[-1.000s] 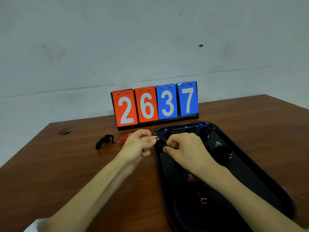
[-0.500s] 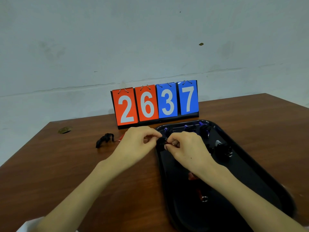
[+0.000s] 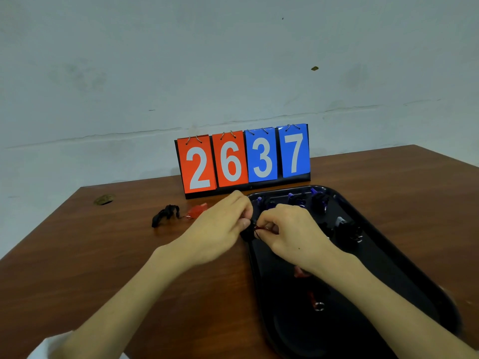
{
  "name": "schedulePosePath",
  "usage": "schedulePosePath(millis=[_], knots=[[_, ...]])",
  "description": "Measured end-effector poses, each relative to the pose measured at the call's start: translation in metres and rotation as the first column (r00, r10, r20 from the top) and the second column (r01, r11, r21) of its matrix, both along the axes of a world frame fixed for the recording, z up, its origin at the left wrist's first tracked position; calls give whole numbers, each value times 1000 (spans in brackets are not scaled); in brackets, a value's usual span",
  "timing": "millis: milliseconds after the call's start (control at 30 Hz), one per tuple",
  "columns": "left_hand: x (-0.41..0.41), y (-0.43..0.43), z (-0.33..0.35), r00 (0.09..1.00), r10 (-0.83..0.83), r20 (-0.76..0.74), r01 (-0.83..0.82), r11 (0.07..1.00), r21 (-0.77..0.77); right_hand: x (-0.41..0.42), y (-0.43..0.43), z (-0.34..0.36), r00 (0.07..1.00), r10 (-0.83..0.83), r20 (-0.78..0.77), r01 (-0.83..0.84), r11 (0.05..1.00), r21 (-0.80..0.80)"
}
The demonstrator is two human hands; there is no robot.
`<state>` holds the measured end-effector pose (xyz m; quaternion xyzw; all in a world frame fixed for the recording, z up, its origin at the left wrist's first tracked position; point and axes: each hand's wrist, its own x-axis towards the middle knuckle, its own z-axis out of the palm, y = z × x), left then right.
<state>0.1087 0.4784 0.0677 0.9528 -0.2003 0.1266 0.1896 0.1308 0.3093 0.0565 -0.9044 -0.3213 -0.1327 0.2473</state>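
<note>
Right now we judge the work to be mid-fastening: our left hand [image 3: 220,229] and right hand [image 3: 287,229] meet over the left rim of the black tray [image 3: 324,338]. The left's curled fingers pinch a small black piece [image 3: 247,233], and the right's pinch a thin red loop [image 3: 260,227] joined to it. Next, we think, the loop must be worked through or drawn snug, which calls for a fine, steady pinch. On the table [image 3: 103,255] to our left lie a black strap [image 3: 166,215] and a red clip [image 3: 197,211]. Purple-and-black pieces [image 3: 318,200] crowd the tray's far end below the number board [image 3: 243,159]. Nothing seems to block us.
</note>
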Motion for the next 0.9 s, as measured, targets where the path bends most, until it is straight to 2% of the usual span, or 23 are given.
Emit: schedulePosePath(millis=[133, 200, 267, 367, 433, 500, 633, 700, 767, 900], knots=[[1, -5, -5, 993, 67, -94, -86, 972, -217, -6, -1, 2, 995, -5, 102, 6, 1000, -5], [-4, -11, -3, 992, 84, -90, -105, 960, -258, -13, -3, 3, 992, -24, 121, 27, 999, -22], [-10, -20, -3, 993, 95, -74, -111, 962, -249, -21, -11, 5, 997, -46, 63, 47, 999, -15], [-21, -41, -1, 997, 60, -47, -71, 958, -278, -35, -39, 8, 980, -32, -194, 67, 981, 180], [-25, -58, 3, 999, 5, -38, -17, 945, -326, -43, -63, 5, 966, -65, -252, 158, 917, 366], [-28, -79, 4, 995, -78, -61, 52, 933, -357, -51, -88, 1, 954, -107, -280, 234, 849, 474], [-32, -120, -6, 960, -230, -158, 178, 941, -289, -68, -125, -7, 920, -72, -386, 263, 842, 471], [-28, -133, -13, 951, -245, -188, 194, 947, -254, -74, -135, -12, 900, -46, -433, 252, 866, 433], [-25, -141, -21, 949, -241, -204, 188, 950, -248, -77, -143, -20, 896, -89, -436, 261, 899, 352], [-23, -148, -35, 944, -259, -203, 207, 947, -248, -77, -148, -33, 883, -160, -441, 315, 899, 304]])
